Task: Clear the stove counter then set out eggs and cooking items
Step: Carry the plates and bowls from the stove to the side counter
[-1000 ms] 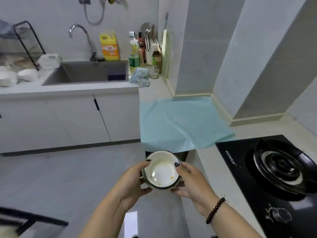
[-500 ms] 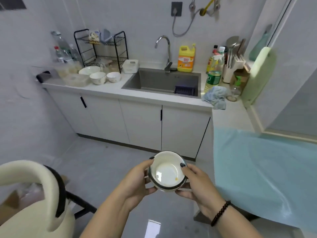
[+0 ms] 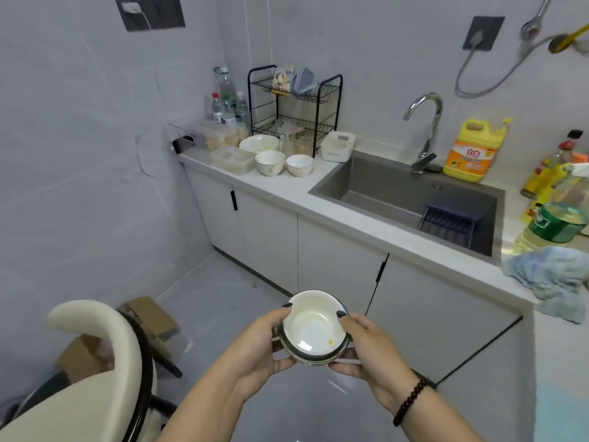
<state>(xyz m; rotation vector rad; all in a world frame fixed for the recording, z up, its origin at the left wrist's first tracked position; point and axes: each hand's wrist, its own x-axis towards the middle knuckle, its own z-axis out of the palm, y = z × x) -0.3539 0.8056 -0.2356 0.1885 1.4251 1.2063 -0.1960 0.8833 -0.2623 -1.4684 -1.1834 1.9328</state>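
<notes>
Left of the sink, two white bowls on the counter. Well in front of the sink, over the floor: left hand gripping the small bowl, yellowish speck inside, possibly egg. Right hand gripping its other side.

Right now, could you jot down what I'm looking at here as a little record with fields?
held item: small white bowl with a dark rim, a yellow speck inside
left hand: grips the bowl's left side, thumb on the rim
right hand: grips the bowl's right side, thumb on the rim
where: above the grey floor, in front of the white cabinets
sink: steel, with a dark basket in it
counter left of sink: two white bowls and a black dish rack
beside the tap: yellow detergent bottle
</notes>
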